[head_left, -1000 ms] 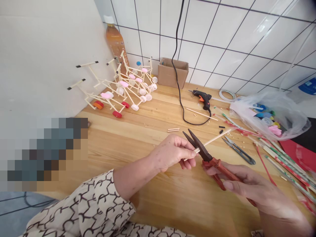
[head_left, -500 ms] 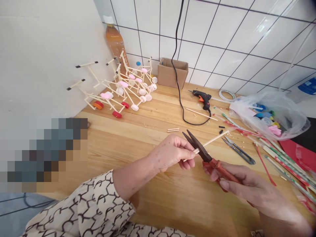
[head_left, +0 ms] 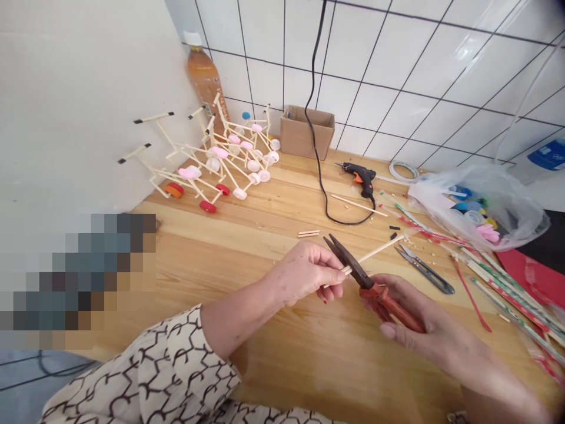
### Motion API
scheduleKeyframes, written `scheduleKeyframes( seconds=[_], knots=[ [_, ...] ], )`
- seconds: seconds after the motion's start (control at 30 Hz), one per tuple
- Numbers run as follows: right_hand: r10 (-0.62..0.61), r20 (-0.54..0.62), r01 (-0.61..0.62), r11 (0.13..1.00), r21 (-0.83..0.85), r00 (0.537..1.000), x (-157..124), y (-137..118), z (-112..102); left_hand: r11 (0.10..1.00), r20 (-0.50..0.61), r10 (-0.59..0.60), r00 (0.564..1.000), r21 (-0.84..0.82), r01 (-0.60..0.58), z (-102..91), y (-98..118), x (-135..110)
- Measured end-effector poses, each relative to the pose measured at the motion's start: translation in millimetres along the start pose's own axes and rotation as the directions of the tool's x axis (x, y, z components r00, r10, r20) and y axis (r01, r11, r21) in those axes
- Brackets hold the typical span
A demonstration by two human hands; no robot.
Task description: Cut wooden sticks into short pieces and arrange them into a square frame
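Note:
My left hand (head_left: 304,274) pinches a thin wooden stick (head_left: 379,252), which runs up and to the right from my fingers. My right hand (head_left: 410,318) grips red-handled pliers (head_left: 375,291) with dark metal jaws. The jaws stand close to my left fingers, slightly apart, with the stick passing at their base. My right hand hides most of the handles. My sleeve with a dark net pattern covers my left forearm.
Farther back on the wooden table (head_left: 282,377) lie a hot glue gun (head_left: 357,175) with its black cable (head_left: 318,159) and dark snips (head_left: 424,271). Striped straws (head_left: 507,294) lie at right, beside a plastic bag (head_left: 481,209) of bottle caps. Stick-and-cap wheeled models (head_left: 216,159) stand at back left.
The plier jaws have narrowed around the stick. My right hand has turned the pliers, bringing the handles more into my palm. The view has shifted slightly.

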State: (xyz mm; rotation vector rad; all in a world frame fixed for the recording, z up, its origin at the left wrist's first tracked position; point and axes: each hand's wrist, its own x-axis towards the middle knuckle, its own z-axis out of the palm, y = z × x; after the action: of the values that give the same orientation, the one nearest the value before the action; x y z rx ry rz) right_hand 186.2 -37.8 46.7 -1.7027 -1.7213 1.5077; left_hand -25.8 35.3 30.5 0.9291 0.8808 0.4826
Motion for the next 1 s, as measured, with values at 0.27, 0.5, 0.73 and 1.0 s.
scheduleKeyframes(
  seconds=[0.27,0.5,0.73,1.0],
  knots=[
    [0.017,0.089,-0.007,0.994,-0.107,0.996,0,-1,1,1.000,0.018,0.007,1.000,0.025,-0.007,-0.8,-3,0],
    [-0.015,0.113,0.030,0.991,-0.131,0.993,-2,-8,2,0.999,0.020,-0.011,1.000,0.046,0.010,-1.4,-3,0],
    [-0.042,0.081,0.054,0.986,-0.159,0.996,-1,-9,6,0.997,0.025,-0.041,0.999,0.071,0.039,-4.1,-2,3],
    [-0.015,-0.027,0.009,0.979,-0.203,1.000,1,-12,15,0.997,-0.008,-0.047,0.999,0.064,0.047,-4.7,-2,3]
  ],
)
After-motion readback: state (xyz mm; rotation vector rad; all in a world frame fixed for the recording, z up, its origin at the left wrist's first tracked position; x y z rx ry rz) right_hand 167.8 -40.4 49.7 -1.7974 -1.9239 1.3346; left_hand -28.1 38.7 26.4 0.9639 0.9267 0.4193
